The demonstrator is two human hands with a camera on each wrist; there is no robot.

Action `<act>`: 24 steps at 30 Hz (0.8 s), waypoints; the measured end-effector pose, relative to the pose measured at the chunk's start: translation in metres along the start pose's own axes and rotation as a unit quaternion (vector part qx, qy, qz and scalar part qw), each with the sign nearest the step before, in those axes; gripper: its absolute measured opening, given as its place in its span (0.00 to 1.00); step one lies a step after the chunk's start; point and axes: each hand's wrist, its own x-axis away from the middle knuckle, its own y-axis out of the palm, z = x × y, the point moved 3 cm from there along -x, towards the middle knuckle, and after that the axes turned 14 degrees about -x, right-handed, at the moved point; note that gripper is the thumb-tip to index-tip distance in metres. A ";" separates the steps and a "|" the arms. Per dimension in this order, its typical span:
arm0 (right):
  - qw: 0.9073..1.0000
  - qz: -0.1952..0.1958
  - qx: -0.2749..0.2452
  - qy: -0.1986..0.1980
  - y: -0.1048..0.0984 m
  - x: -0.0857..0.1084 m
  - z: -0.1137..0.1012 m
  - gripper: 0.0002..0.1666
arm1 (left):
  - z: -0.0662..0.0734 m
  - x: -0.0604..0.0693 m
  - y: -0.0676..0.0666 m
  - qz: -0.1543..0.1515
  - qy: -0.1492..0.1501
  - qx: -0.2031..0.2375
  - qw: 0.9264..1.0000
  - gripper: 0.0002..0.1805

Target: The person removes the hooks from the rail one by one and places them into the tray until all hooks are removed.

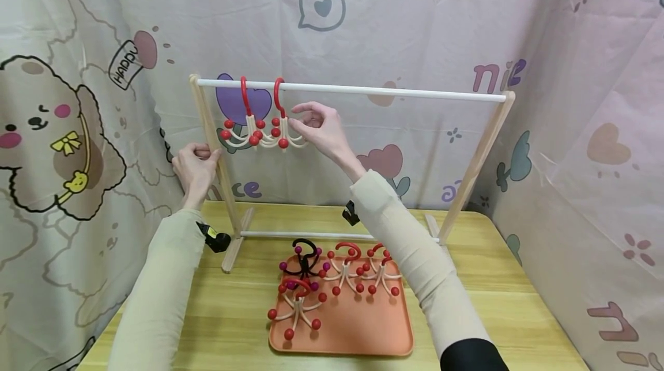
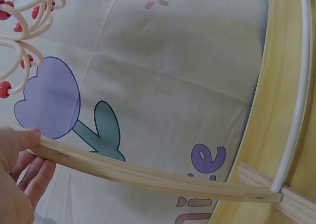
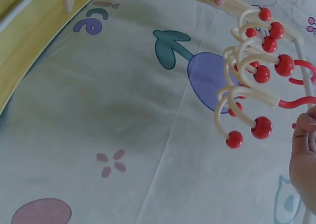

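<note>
A wooden rack with a white top rod (image 1: 363,90) stands on the table. Two cream hangers with red hooks and red balls, one left (image 1: 251,126) and one right (image 1: 283,124), hang side by side near the rod's left end. My left hand (image 1: 196,169) pinches the rack's left post (image 1: 224,178); the left wrist view shows thumb and fingers (image 2: 22,169) on the wood (image 2: 123,169). Just right of the right hanger is my right hand (image 1: 324,132), fingers bent and parted with nothing between them. Whether its fingertips touch the hanger I cannot tell.
An orange tray (image 1: 358,325) on the wooden table (image 1: 223,319) holds a black hanger (image 1: 304,264) with purple balls and three cream ones with red hooks, one at front left (image 1: 298,306). A lower white rod (image 1: 311,235) crosses behind the tray. Printed cloth hangs around the table.
</note>
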 end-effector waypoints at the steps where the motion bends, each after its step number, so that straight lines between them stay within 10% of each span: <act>1: 1.000 0.000 -0.004 0.004 0.002 -0.002 0.000 0.16 | 0.000 0.000 0.000 0.000 0.001 0.000 1.000 0.19; 24: 0.999 0.034 -0.007 0.035 0.033 -0.030 0.005 0.17 | 0.001 0.000 -0.001 0.014 0.005 -0.007 1.000 0.17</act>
